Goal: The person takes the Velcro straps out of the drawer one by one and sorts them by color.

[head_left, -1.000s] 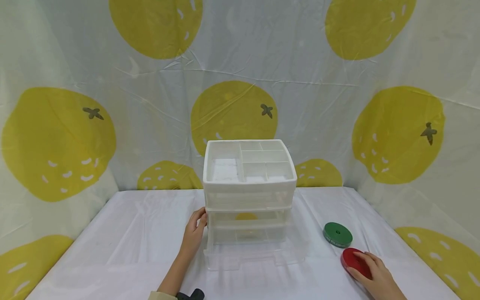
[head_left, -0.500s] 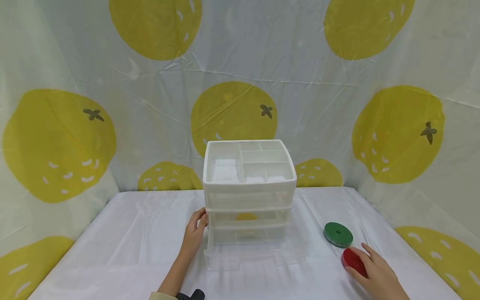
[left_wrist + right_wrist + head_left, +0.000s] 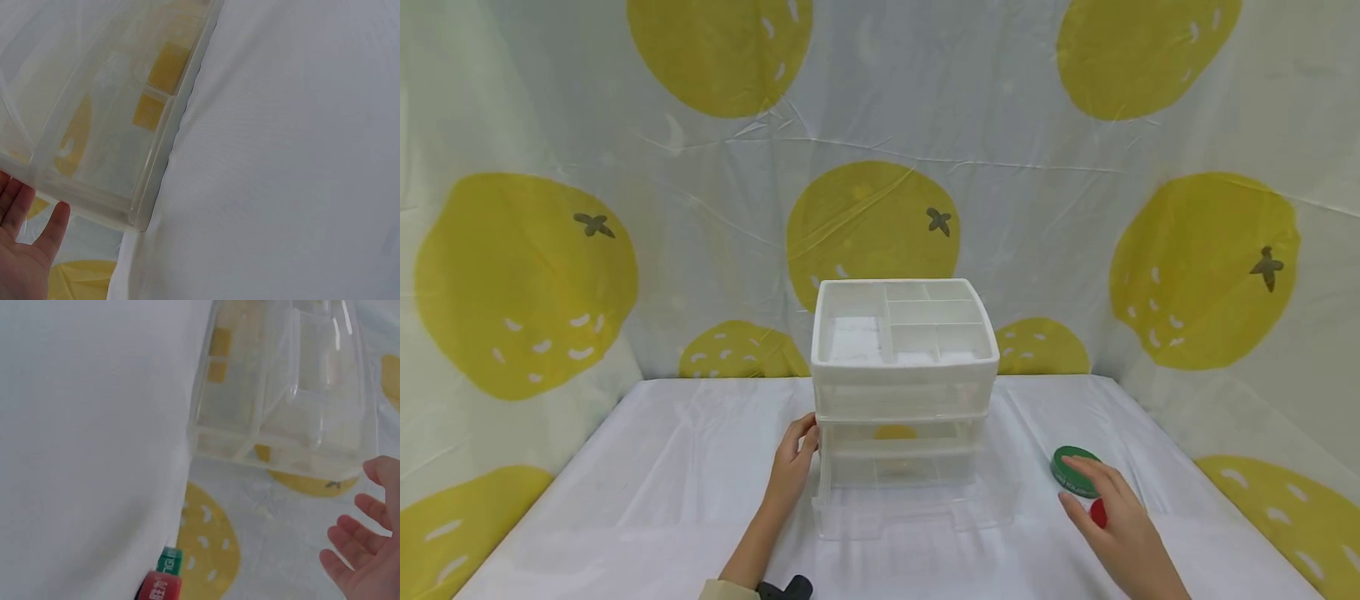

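Note:
A white drawer unit (image 3: 906,377) stands upright in the middle of the table. Its clear bottom drawer (image 3: 917,518) is pulled out toward me. My left hand (image 3: 792,460) rests its fingers, relaxed, along the unit's left side. Off to the right lie two flat rolls of strap, one green (image 3: 1069,480) and one red (image 3: 1098,513), both with white lettering on the edge. My right hand (image 3: 1126,540), fingers spread and nothing held, hovers above the rolls and hides most of the red one. In the right wrist view both rolls lie well away from the fingers.
The unit's top tray (image 3: 853,337) is split into several compartments. A white cloth (image 3: 677,467) covers the table. Curtains with yellow fruit prints (image 3: 872,221) enclose the back and both sides. A black wrist device (image 3: 786,588) shows at the left forearm.
My right hand has let go of the red roll, lifted off it and moved left and up, opening its fingers. Left hand, drawer unit and both rolls stay in place.

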The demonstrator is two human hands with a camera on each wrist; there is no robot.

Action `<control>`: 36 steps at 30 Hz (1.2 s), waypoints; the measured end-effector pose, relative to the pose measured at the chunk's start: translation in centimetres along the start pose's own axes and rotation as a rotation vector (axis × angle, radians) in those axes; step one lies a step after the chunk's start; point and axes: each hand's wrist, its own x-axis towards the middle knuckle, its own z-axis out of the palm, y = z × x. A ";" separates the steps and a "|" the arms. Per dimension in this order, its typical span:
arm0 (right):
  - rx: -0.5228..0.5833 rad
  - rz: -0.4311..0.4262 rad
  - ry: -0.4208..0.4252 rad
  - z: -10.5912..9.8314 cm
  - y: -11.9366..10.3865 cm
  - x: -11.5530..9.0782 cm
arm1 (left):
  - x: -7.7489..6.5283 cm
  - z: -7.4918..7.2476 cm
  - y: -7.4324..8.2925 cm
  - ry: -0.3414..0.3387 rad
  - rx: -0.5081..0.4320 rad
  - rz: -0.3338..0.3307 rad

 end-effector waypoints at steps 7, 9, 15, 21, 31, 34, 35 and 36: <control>0.092 -0.082 0.020 1.3 -1.6 0.4 | 0.0 0.1 0.1 -0.008 -0.008 -0.025; 0.087 -0.100 0.011 1.7 -2.0 0.4 | -0.1 0.1 0.2 -0.006 -0.005 -0.021; 0.061 -0.155 -0.002 2.9 -2.5 0.5 | -0.1 0.1 0.2 -0.010 -0.008 -0.026; 0.030 -0.112 -0.053 3.7 -3.1 0.6 | -0.4 -0.1 2.2 -0.024 -0.009 -0.050; 0.064 -0.090 -0.033 4.5 -3.7 0.5 | -0.1 -0.1 0.4 -0.015 0.026 -0.029; 0.071 -0.137 0.016 4.7 -3.7 0.6 | -0.1 -0.1 0.4 -0.014 0.036 -0.027; 0.076 -0.150 0.029 4.7 -3.7 0.6 | 0.0 -0.2 0.4 -0.015 0.037 -0.036; 0.079 -0.161 0.041 4.7 -3.7 0.6 | 0.0 -0.2 0.4 -0.016 0.036 -0.039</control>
